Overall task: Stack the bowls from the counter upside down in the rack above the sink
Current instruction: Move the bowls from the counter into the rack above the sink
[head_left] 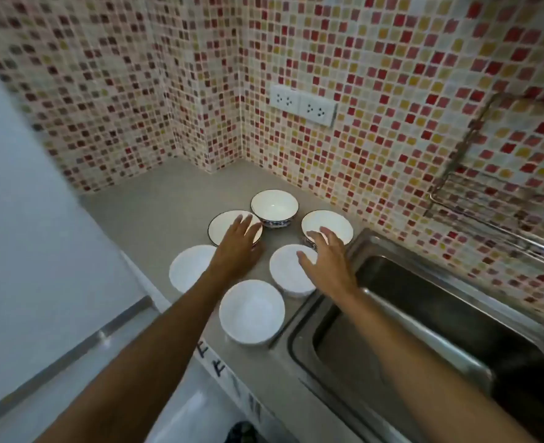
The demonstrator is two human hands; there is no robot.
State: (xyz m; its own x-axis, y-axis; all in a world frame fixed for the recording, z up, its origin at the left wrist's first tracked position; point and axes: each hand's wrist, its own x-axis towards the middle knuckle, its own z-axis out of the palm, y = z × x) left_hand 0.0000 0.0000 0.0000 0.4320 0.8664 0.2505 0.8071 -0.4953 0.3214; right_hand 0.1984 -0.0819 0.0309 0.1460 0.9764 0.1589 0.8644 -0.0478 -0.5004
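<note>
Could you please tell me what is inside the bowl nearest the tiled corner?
The patterned bowl looks empty: a bare white interior with a small glint at the bottom. Neither hand covers it.

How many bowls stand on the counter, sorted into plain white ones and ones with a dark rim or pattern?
Plain white bowls: 3
Bowls with a dark rim or pattern: 3
Total: 6

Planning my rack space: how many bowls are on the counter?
6, all upright: back bowl, dark-rimmed bowl under the left hand, one by the sink, three plain white nearer.
</note>
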